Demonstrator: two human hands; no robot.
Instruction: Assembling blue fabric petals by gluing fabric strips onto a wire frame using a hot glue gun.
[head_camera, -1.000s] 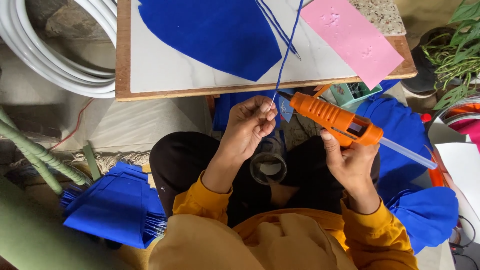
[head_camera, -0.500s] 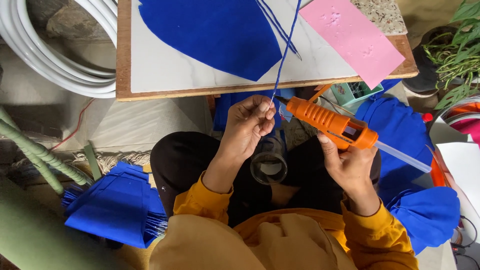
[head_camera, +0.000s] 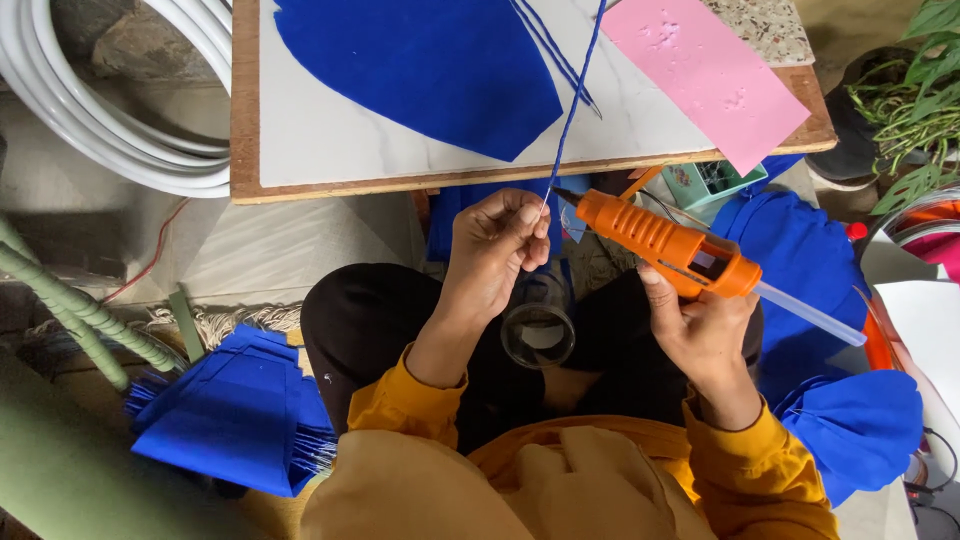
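Note:
My left hand (head_camera: 492, 250) pinches the lower end of a thin blue strip (head_camera: 572, 110) that runs up over the board. My right hand (head_camera: 700, 325) grips an orange glue gun (head_camera: 665, 243) with a clear glue stick (head_camera: 810, 315) sticking out of its back. The gun's nozzle points at the strip's end, just beside my left fingers. A clear round glass (head_camera: 538, 335) rests in my lap below both hands. A large blue cut-out sheet (head_camera: 420, 70) and a pink sheet (head_camera: 705, 75) lie on the white wooden-edged board (head_camera: 330, 150).
Coiled white hose (head_camera: 110, 110) lies at the left. Folded blue paper pieces (head_camera: 235, 415) are stacked by my left knee, more blue material (head_camera: 800, 270) at the right. A small teal box (head_camera: 715, 180) sits under the board's edge. Green plants (head_camera: 915, 110) stand at far right.
The glue gun has moved left and slightly down, bringing its nozzle close to the strip end held by my left hand. My left hand has barely moved.

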